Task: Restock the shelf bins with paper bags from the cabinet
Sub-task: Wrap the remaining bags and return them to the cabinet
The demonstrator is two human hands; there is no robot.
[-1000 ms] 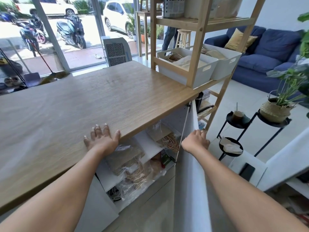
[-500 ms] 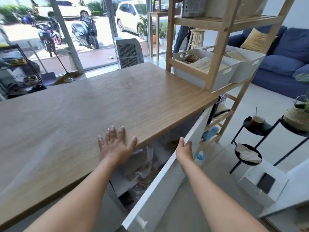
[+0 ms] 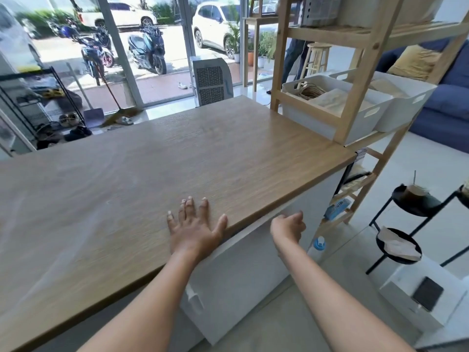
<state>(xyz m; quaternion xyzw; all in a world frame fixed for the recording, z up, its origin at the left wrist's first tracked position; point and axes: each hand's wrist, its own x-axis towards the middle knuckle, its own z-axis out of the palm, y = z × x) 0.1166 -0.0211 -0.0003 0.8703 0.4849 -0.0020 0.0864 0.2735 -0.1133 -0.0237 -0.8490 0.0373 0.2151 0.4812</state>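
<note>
Wooden counter [image 3: 177, 153] filled your view. Your left grip [image 3: 195, 224] lay flat, fingers spread, at 6 o'clock. Your right grip [image 3: 289, 226], fingers loosely bent and holding nothing, pressed the cabinet door [image 3: 248, 275], which had swung almost closed since a second ago. Paper bags [image 3: 337, 100] sat in shelf bins [image 3: 365, 120] at 1 o'clock, lengthwise 10-to-4.

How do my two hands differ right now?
The left hand lies flat on the tabletop with fingers spread. The right hand has bent fingers. The left hand is on top of the wood, and the right hand is lower, against the white door near its top edge. Both carry nothing.
</note>
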